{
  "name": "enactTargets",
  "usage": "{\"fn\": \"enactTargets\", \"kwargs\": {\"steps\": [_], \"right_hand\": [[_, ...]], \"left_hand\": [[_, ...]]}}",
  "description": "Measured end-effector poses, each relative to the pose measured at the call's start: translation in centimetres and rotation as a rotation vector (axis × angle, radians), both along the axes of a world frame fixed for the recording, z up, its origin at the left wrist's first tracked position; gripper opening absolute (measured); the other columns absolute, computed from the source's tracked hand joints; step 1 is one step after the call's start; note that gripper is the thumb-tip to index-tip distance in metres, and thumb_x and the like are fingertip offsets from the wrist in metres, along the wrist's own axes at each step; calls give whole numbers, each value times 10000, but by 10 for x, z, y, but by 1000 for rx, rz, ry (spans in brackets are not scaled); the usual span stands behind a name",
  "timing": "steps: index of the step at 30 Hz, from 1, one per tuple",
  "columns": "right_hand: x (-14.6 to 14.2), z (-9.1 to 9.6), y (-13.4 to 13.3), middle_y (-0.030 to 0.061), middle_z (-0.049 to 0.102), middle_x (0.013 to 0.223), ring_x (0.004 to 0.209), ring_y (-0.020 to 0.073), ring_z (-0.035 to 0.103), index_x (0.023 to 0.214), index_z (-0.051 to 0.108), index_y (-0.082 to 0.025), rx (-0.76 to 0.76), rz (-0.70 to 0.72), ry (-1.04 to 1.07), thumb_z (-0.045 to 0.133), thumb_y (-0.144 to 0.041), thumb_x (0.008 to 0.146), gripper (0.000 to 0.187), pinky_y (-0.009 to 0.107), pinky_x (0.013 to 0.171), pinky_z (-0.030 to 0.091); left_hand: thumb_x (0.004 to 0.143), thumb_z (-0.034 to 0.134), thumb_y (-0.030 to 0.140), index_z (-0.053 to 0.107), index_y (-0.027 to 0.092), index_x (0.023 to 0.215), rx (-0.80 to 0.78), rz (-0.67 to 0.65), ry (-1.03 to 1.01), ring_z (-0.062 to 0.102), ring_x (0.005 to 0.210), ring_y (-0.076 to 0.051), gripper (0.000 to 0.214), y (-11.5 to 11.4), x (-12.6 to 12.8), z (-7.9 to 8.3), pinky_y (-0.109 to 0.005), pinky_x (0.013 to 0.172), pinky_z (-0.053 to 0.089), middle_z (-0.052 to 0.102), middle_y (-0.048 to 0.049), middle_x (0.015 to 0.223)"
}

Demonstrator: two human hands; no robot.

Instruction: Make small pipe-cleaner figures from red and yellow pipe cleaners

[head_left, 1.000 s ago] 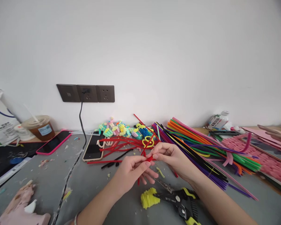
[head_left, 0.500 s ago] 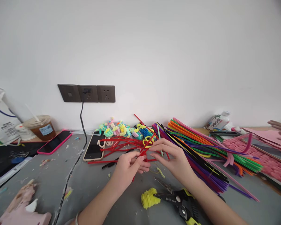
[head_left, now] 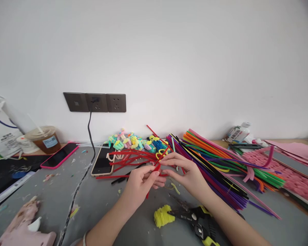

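My left hand (head_left: pixel 141 182) and my right hand (head_left: pixel 186 172) meet over the grey table, both pinching one red pipe cleaner (head_left: pixel 157 167) between fingertips. Its lower end sticks out below my left fingers. Behind the hands lies a loose heap of red pipe cleaners (head_left: pixel 129 157). A yellow coiled pipe cleaner (head_left: pixel 161 216) and black-and-yellow pliers (head_left: pixel 197 223) lie just in front of my wrists.
A big multicoloured bundle of pipe cleaners (head_left: pixel 220 157) fans out to the right. Two phones (head_left: pixel 102 160) (head_left: pixel 59 155), a black cable (head_left: pixel 78 186), small finished craft pieces (head_left: pixel 133 141), an iced drink cup (head_left: pixel 43 139) and a pink glue gun (head_left: pixel 23 227) lie left. Pink pieces (head_left: pixel 284 171) sit far right.
My hands lifted slightly and shifted left with the red pipe cleaner, fingers reworking their pinch. Another person's hand at the far right edge has almost withdrawn from view.
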State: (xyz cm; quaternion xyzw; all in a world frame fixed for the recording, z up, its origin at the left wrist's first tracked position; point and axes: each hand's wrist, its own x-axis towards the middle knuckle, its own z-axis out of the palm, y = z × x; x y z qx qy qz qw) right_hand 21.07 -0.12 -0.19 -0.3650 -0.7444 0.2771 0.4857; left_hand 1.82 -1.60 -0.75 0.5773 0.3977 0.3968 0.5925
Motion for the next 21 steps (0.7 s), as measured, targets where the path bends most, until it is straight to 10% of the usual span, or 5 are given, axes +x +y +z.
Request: {"fn": "enactTargets", "kwargs": {"steps": [21], "right_hand": [[-6,8,-3,38,688,804,749,173,619,828,727,-185,-393,133,245,808,-373,738,224,293,697,519]], "left_hand": [[927,532,406,745,193,991,222,-13,72,756,816,-243,308,-5,-2,4,-305,748,603,788,-58,892]]}}
